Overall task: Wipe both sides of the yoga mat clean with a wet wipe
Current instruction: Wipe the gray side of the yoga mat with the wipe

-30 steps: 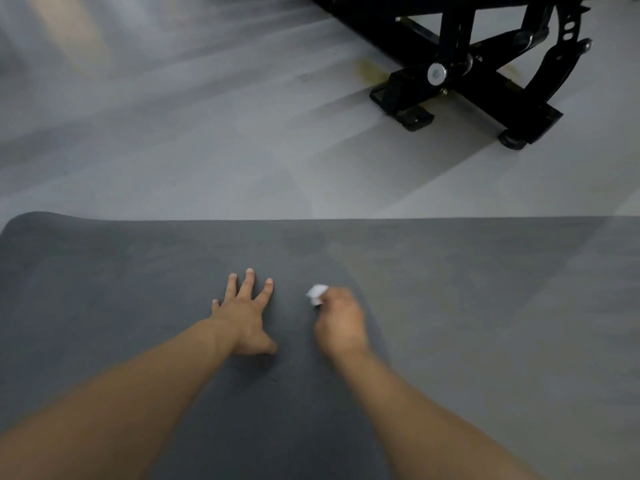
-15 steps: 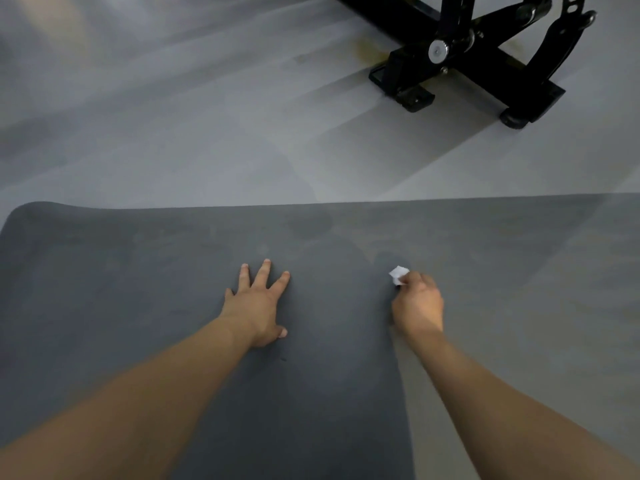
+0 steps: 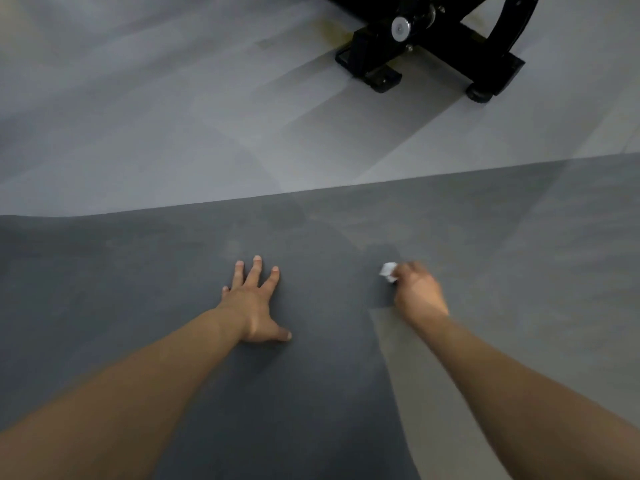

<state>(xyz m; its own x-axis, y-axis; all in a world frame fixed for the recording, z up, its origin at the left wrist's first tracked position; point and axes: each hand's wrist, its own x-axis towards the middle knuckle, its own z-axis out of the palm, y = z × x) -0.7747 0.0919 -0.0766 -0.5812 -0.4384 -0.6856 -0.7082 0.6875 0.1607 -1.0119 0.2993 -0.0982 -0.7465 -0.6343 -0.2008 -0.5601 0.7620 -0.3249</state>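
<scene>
The right hand [image 3: 420, 292], squeezing the wipe [image 3: 388, 271] on the mat [image 3: 138, 289], has slid away from the flat, open left hand [image 3: 254, 303], so more mat looks wet and clean.

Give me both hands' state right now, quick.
Left hand: open, fingers spread, palm resting flat on the yoga mat.
Right hand: closed round the wet wipe, pressed on the mat.

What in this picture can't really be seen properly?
- Head view, right hand: motion-blurred; fingers indistinct.
- Wet wipe: mostly hidden by that hand.
- Yoga mat: cut off by frame edges; underside hidden.
- Black metal frame: cut off by top edge.
- Left hand: palm hidden.
</scene>
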